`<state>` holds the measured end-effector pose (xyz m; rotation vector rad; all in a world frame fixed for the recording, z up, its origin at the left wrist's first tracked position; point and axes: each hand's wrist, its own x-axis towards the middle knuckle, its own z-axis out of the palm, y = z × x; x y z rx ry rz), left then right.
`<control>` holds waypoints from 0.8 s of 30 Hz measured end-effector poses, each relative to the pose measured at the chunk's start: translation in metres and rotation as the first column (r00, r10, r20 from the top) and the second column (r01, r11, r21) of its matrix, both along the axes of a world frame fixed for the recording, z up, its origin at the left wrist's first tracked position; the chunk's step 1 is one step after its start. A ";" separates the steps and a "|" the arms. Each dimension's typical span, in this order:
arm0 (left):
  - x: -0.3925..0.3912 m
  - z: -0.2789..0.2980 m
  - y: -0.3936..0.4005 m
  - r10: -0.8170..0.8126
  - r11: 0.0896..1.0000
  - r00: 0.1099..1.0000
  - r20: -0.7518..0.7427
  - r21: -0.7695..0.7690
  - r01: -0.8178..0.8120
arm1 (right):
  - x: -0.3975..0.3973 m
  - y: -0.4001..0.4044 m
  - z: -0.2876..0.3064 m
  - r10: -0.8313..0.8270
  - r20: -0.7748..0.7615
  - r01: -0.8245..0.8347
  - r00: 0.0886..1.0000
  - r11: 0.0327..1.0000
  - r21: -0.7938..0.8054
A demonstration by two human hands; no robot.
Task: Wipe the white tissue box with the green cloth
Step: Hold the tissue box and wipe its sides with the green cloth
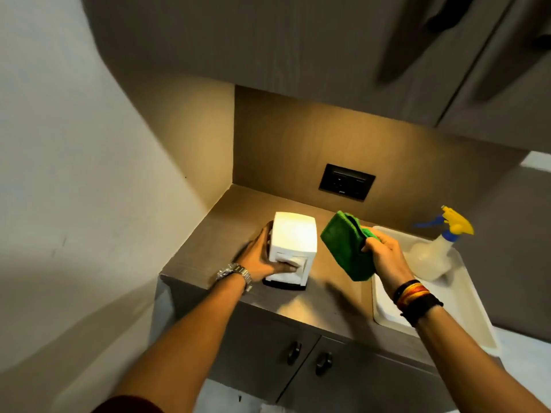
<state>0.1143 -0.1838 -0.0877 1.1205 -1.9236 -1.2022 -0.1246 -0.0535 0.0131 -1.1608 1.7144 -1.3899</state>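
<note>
Showing the bracing stage before the wipe, the view was ordered around the white tissue box, which stood upright on the wooden counter near its front edge. The white tray lay well to the right of the box, apparently a parking place for the spray bottle that stood in it, clear of the work. The green cloth hung folded just right of the box and not touching it, bunched thick, probably to give a padded wiping face. The left hand was closed around the box's left side, thumb across the tissue slot on the near face, evidently to stop it from sliding; forearm extended, wrist straight. The right hand pinched the cloth's upper edge between thumb and curled fingers, wrist raised above the tray, right of the box.
</note>
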 end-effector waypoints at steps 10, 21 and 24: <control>-0.029 0.089 -0.001 -0.023 0.817 0.657 0.754 -0.365 0.447 | 0.033 -0.012 -0.034 -0.298 0.471 0.341 0.830 0.940 -0.006; -0.058 0.083 0.022 0.051 0.816 0.565 0.823 -0.361 0.452 | 0.096 0.008 -0.079 -0.045 0.254 0.060 0.966 0.997 -0.053; -0.061 0.082 0.017 0.047 0.811 0.542 0.839 -0.349 0.470 | 0.078 -0.011 -0.081 -0.048 0.338 0.041 0.940 0.999 0.028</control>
